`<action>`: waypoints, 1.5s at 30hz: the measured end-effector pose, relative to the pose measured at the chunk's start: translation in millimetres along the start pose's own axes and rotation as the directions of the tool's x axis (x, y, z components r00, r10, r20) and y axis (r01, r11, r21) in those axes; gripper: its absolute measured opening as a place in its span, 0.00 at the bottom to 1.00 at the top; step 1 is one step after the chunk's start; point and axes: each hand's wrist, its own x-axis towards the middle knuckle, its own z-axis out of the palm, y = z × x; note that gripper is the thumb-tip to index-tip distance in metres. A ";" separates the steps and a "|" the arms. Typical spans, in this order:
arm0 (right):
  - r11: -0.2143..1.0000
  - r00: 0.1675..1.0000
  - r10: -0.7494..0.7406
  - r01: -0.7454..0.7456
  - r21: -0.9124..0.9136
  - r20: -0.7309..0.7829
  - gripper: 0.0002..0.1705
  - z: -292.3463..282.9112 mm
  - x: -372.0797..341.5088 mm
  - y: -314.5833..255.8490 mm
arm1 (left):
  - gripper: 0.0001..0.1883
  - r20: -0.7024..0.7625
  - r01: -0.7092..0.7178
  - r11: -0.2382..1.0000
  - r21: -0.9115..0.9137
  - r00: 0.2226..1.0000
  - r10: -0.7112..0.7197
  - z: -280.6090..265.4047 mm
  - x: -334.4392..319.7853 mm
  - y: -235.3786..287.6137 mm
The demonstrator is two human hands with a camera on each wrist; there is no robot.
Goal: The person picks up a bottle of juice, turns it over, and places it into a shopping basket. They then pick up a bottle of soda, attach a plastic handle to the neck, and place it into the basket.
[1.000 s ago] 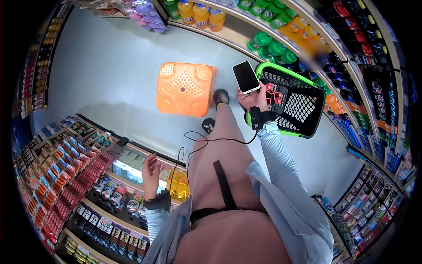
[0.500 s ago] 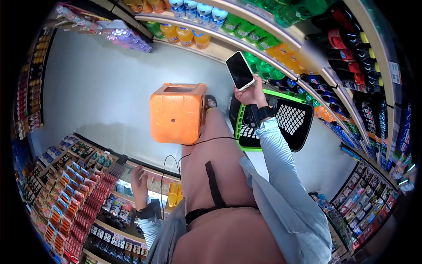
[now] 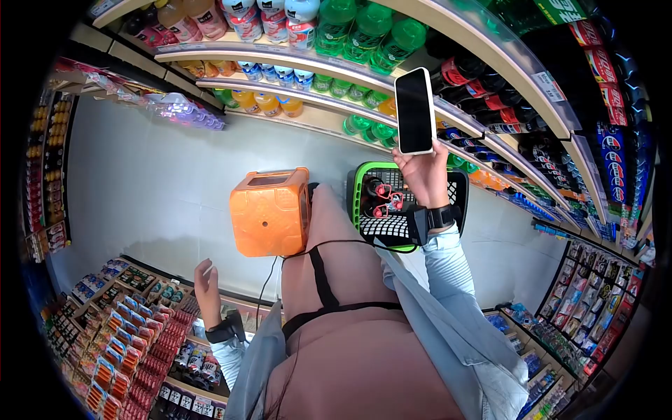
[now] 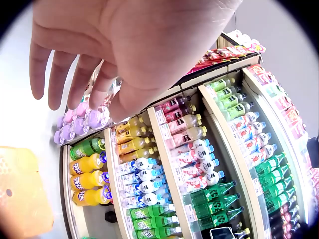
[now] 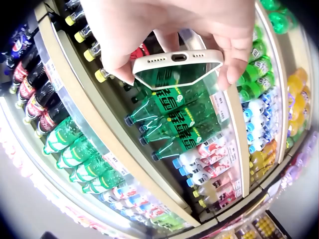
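A phone (image 3: 414, 112) in a pale case, its dark screen towards the head camera, is held upright by its lower end in the right hand (image 3: 425, 175). Seen in the right wrist view, the thumb and fingers of that hand (image 5: 174, 25) grip the phone's edges (image 5: 178, 59), in front of shelved green bottles (image 5: 174, 112). The left hand (image 3: 207, 290) hangs in the air at the lower left, holding nothing. Its fingers are relaxed and nearly straight in the left wrist view, where the palm (image 4: 114, 45) fills the top.
Below the right hand stands a black basket with a green rim (image 3: 355, 203), holding dark bottles with red tops (image 3: 381, 199). An orange stool (image 3: 269, 220) is beside the leg. Drink shelves (image 3: 308, 59) curve across the top and right; snack racks (image 3: 126, 343) stand lower left. A cable (image 3: 336, 243) crosses the legs.
The right hand has raised the phone towards the shelves, and the phone stands more upright. The head view has shifted, bringing more upper shelving into sight. The left hand remains free.
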 end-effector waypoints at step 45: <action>0.944 0.907 0.330 -0.316 0.096 -0.263 0.27 -34.9 -148.8 245.1 | 0.18 -0.236 -0.064 0.974 -0.216 0.972 0.011 -218.4 -140.1 -235.8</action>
